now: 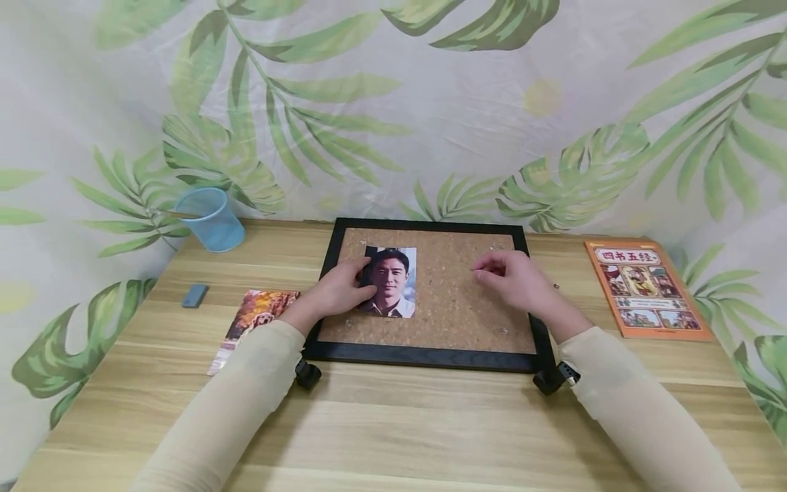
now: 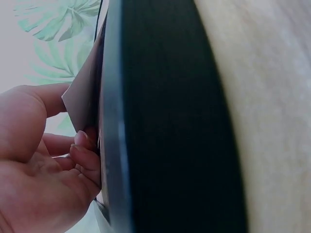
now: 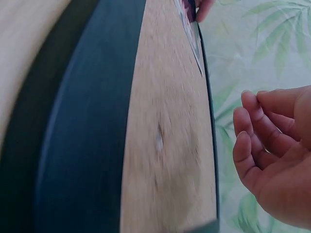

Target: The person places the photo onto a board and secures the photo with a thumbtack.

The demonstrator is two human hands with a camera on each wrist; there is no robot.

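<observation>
A portrait photo [image 1: 393, 280] lies over the left part of a black-framed corkboard [image 1: 467, 301]. My left hand [image 1: 342, 285] grips its left edge between thumb and fingers. In the left wrist view, a corner of the photo [image 2: 82, 99] bends up off the board beside the fingers. Above the right part of the cork is my right hand [image 1: 513, 279], apart from the photo. Its thumb and a fingertip meet in the right wrist view; whether something tiny is pinched there cannot be seen. Small shiny bits, like a clear pin [image 3: 159, 141], dot the cork near its corners.
Left of the board, a second photo [image 1: 252, 311] with a dog lies partly under my left forearm. Beyond it are a grey-blue block [image 1: 195, 296] and a blue mesh cup [image 1: 215, 225]. An orange-bordered book [image 1: 648, 290] lies to the right. Behind rises a leaf-patterned cloth [image 1: 455, 116].
</observation>
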